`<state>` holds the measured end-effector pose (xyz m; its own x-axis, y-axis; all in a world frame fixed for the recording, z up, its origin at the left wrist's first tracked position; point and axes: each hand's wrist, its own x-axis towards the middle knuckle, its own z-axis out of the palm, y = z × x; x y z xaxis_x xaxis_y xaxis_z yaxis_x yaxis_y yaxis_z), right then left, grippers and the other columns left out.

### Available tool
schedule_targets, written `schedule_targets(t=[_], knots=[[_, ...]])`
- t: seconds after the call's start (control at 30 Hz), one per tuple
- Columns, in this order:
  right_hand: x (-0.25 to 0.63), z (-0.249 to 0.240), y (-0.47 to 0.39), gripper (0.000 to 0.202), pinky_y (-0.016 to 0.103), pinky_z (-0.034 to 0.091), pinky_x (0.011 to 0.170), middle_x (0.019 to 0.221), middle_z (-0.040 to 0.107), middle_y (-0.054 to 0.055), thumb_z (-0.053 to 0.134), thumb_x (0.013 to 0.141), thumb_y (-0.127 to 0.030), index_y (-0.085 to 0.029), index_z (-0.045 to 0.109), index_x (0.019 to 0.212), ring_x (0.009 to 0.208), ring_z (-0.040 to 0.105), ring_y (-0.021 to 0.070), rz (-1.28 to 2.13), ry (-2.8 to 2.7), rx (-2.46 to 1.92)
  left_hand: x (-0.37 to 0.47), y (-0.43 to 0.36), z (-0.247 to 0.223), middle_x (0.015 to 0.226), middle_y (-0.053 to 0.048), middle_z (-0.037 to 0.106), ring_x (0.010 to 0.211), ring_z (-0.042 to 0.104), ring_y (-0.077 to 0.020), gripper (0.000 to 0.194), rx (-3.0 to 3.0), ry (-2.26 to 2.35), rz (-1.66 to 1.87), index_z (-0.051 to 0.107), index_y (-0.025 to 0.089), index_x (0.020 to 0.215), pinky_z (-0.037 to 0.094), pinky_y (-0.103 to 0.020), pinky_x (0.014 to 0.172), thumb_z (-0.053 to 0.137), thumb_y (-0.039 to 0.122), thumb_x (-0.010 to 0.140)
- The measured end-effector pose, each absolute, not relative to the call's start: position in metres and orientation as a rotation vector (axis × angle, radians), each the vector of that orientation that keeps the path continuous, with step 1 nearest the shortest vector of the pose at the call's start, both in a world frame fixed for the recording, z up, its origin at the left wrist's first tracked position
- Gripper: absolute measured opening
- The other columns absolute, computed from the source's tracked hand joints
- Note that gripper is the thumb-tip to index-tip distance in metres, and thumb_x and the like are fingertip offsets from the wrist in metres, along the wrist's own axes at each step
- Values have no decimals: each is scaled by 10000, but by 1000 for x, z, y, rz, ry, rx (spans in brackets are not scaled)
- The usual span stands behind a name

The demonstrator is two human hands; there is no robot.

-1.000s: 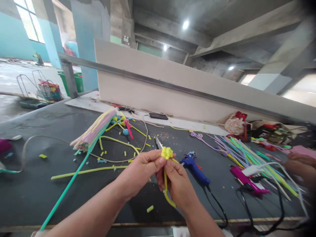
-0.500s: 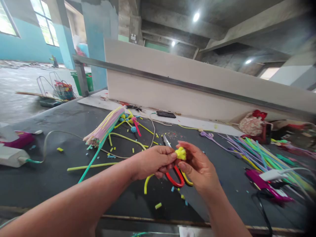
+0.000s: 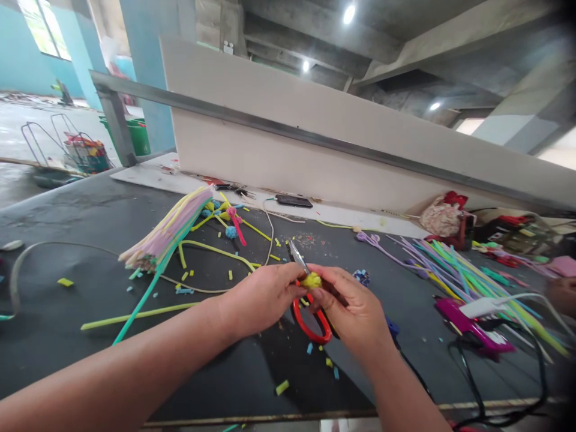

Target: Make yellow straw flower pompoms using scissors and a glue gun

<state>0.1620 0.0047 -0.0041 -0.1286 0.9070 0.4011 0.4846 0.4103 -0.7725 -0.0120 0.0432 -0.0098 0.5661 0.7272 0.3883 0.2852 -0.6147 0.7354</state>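
Note:
A small yellow knotted piece (image 3: 311,280) is pinched between the fingertips of my left hand (image 3: 265,294) and my right hand (image 3: 353,306), near the middle of the view. Both hands are closed on it. Scissors with red handles (image 3: 310,333) lie on the dark table (image 3: 216,372) just under and behind my hands, blades pointing away. Further left, a bundle of pink, yellow and green fuzzy stems (image 3: 168,231) lies beside loose yellow stems (image 3: 220,247) and blue and yellow knotted pieces (image 3: 231,231).
Purple and green stems (image 3: 463,270) spread out on the right, near a magenta device (image 3: 472,324) with a black cable. A phone (image 3: 294,201) lies by the white partition (image 3: 279,153). A person's hand (image 3: 562,294) shows at the right edge. Small yellow and blue scraps dot the table.
The view has turned to the right, so the table's things appear further left. My right hand has closed in around the yellow piece, and the two hands are nearer together.

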Motion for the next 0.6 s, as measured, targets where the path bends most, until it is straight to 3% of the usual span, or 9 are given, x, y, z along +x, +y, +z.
schedule_targets(t=[0.1, 0.4, 0.6], knots=[[163, -6, 6, 276, 263, 545, 579, 1012, 598, 69, 575, 829, -315, -237, 656, 1082, 638, 617, 125, 573, -1783, -1217, -13, 42, -9, 699, 16, 570, 644, 504, -103, 180, 2137, 816, 914, 588, 194, 758, 356, -184, 602, 455, 261, 859], [159, 0, 4, 226, 230, 515, 527, 919, 566, 20, 559, 846, -316, -248, 681, 1023, 550, 600, 76, 1011, -1597, -1131, -14, 33, -7, 695, 20, 617, 617, 508, -68, 237, 2140, 686, 929, 642, 165, 747, 373, -162, 620, 450, 221, 873], [161, -3, 0, 236, 214, 511, 552, 984, 533, 24, 552, 851, -233, -261, 643, 1068, 564, 578, 57, 771, -1693, -1111, -12, 36, -9, 670, 20, 571, 572, 435, -65, 181, 1693, 674, 802, 613, 145, 823, 329, -173, 522, 486, 272, 850]])
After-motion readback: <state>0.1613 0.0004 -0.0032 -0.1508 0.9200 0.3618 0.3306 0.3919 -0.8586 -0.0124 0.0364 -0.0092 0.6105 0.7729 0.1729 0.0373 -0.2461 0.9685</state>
